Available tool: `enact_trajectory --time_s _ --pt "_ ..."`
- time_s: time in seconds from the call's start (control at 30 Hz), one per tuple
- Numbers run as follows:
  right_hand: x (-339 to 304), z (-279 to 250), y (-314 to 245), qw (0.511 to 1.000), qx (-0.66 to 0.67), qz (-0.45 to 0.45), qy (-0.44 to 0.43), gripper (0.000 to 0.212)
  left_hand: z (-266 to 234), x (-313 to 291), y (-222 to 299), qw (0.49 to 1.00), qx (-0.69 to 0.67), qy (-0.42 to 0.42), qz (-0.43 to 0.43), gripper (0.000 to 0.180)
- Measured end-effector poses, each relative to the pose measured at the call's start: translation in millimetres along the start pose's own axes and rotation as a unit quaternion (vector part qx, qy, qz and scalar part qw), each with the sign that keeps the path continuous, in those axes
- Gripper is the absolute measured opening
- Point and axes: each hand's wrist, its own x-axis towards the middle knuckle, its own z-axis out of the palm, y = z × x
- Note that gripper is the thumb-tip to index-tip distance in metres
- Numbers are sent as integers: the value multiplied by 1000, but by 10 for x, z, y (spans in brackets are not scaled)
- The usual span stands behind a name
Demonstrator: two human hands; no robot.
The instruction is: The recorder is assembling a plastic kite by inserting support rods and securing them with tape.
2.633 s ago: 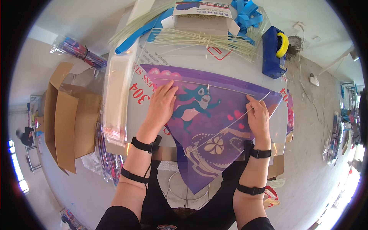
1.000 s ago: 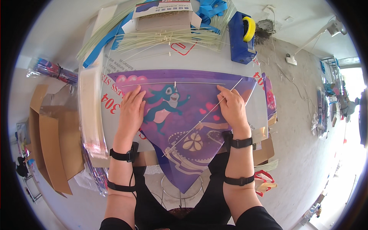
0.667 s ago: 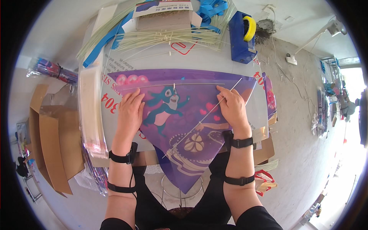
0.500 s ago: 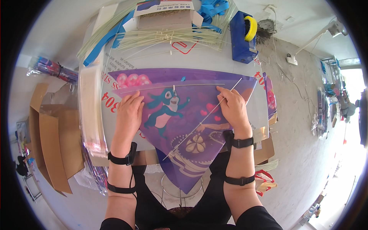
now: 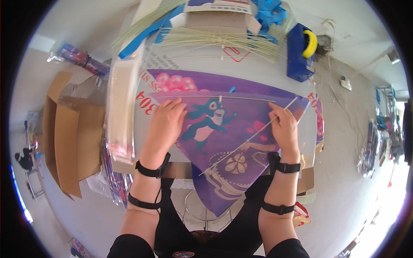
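Note:
A purple kite (image 5: 206,148), printed with a teal cartoon animal, pink balloons and hearts, lies over the table's near part. Its lower tip hangs past the edge above my lap. One thin pale rod (image 5: 249,99) runs across its upper part, and another rod (image 5: 232,150) slants down across it from upper right. My left hand (image 5: 167,127) holds the kite's left side, fingers together, tips just below the cross rod. At the right, my right hand (image 5: 285,129) is closed on the kite beside the slanted rod's upper end. What lies beneath my fingers is hidden.
Behind the kite lie bundled pale thin sticks (image 5: 219,39), an open carton (image 5: 215,19) and blue ribbon (image 5: 271,15). A blue tape dispenser (image 5: 298,56) stands far right. Clear plastic sleeves (image 5: 121,107) line the left side; a cardboard box (image 5: 79,142) stands beyond.
The whole view has shifted, so the table, kite and hands appear farther right. Both hands keep about the same places on the kite.

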Motion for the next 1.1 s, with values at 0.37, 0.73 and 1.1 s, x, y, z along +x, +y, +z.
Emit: enact_trajectory --time_s 0.37,0.73,1.1 --pt "-25 -1 4 1000 3 -2 13 29 -22 -25 8 1000 1 9 -2 20" --pt "-27 -8 46 999 -3 0 41 28 11 -13 -179 998 -2 66 5 23" --pt "-4 -104 132 995 -7 5 98 14 -190 71 -193 990 -49 119 -65 24"
